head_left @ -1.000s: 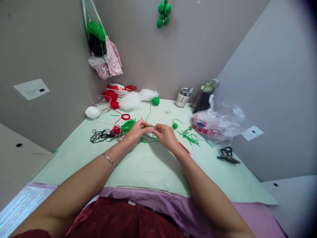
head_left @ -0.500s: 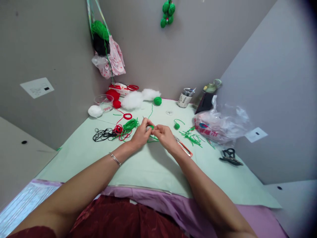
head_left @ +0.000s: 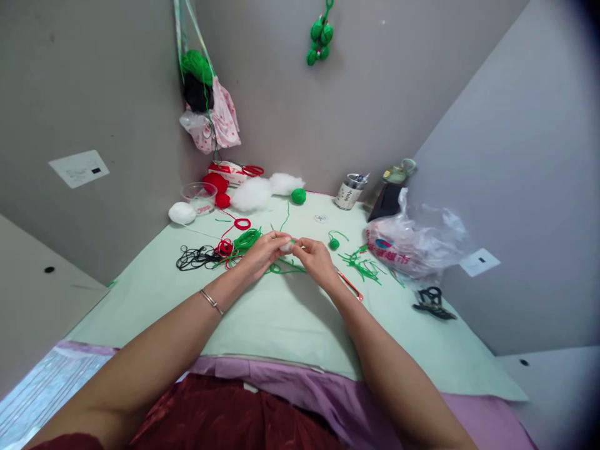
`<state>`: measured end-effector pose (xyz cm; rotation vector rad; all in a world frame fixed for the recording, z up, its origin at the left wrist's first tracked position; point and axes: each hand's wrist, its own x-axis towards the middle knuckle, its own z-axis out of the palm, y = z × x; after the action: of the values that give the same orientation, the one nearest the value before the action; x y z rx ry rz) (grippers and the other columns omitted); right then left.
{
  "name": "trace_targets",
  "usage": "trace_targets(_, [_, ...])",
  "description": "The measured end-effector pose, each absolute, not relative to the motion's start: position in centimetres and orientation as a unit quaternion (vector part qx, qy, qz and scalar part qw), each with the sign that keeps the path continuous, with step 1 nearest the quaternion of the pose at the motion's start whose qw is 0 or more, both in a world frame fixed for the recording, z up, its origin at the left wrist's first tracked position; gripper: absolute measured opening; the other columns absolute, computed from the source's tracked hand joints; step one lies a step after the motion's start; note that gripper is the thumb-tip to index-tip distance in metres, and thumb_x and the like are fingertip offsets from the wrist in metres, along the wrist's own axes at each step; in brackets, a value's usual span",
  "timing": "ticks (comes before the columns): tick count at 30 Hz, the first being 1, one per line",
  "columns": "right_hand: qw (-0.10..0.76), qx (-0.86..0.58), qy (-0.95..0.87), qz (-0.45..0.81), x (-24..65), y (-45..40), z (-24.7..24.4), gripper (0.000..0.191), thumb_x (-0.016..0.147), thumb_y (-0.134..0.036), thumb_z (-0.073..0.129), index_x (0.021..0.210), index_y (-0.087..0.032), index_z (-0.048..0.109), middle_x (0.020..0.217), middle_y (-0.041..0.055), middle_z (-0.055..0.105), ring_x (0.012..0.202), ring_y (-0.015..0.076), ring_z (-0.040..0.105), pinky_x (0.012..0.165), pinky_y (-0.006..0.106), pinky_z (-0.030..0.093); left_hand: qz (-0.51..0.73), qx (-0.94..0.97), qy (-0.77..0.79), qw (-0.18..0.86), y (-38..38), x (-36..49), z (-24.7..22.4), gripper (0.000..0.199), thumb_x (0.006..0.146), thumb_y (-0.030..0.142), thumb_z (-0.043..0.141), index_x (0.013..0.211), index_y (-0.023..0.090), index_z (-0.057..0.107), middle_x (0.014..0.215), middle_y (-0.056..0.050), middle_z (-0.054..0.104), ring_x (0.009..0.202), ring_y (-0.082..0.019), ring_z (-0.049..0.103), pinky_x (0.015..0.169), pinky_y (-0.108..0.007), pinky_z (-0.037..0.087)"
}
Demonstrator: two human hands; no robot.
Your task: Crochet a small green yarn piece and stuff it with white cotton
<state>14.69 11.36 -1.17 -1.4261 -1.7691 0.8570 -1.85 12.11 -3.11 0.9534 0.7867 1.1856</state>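
Observation:
My left hand point(head_left: 261, 255) is closed around a small white and green piece point(head_left: 286, 247), which looks like yarn work with white stuffing. My right hand point(head_left: 315, 259) pinches the same piece from the other side, its fingertips meeting the left ones. A thin pointed stick rises behind the left fingers; its kind is too small to make out. Green yarn strands point(head_left: 276, 269) lie under the hands, and a strand runs back to a green yarn ball point(head_left: 298, 196). Partly hidden by my right wrist are orange-handled thread snips point(head_left: 349, 284).
Tangled black cord point(head_left: 194, 257), red yarn point(head_left: 225, 247) and a green yarn bundle point(head_left: 246, 239) lie left. White stuffing point(head_left: 253, 194) and a pen holder point(head_left: 350, 192) stand behind. To the right are green scraps point(head_left: 363, 265), a plastic bag point(head_left: 415, 240) and a black hair claw point(head_left: 434, 303).
The left hand has turned flatter, its fingers now stretched along the piece, showing more white. The right hand stays pinched on it. The whole view has shifted slightly.

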Motion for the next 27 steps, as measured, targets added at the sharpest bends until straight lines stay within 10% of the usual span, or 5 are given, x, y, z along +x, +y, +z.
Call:
trace_targets(20, [0.326, -0.574, -0.709, 0.248, 14.8, 10.8, -0.9, 0.021, 0.09, -0.035, 0.059, 0.074, -0.023, 0.064, 0.056, -0.0044, 0.055, 0.057, 0.015, 0.044, 0.061, 0.028, 0.028, 0.515, 0.466, 0.355, 0.626, 11.5, -1.0, -3.9, 0.03, 0.084, 0.021, 0.08, 0.113, 0.016, 0.074, 0.086, -0.002, 0.072, 0.08, -0.015, 0.068, 0.083, -0.029, 0.057])
trace_targets(27, [0.288, -0.564, -0.744, 0.213, 13.3, 9.6, -0.8, 0.018, 0.093, -0.025, 0.056, 0.078, -0.024, 0.065, 0.064, 0.0004, 0.065, 0.063, 0.0186, 0.052, 0.066, 0.029, 0.029, 0.519, 0.483, 0.427, 0.561, 12.0, -0.5, -5.2, 0.038, 0.1, 0.036, 0.067, 0.132, 0.017, 0.064, 0.132, -0.012, 0.067, 0.109, -0.026, 0.07, 0.091, -0.047, 0.062])
